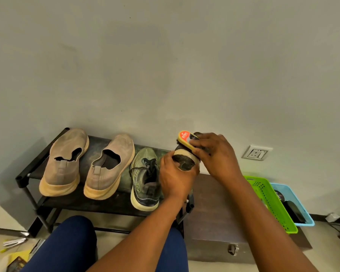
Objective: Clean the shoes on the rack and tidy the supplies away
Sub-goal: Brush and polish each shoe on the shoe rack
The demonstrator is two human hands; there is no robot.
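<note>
The left hand grips a dark shoe by its heel end, fingers curled round it, lifted above the right end of the rack. The right hand clamps a shine sponge — yellow body, orange label — with the sponge pressed on the shoe's upper side. How much of the sponge touches is hard to tell, since the fingers cover it.

On the rack's top shelf stand two tan slip-ons at left and middle, and a grey-green sneaker right of them, just beside the left hand. Right of the rack sits a brown box; on its far side lie a green basket and a blue basket — the blue one holds dark supplies.
</note>
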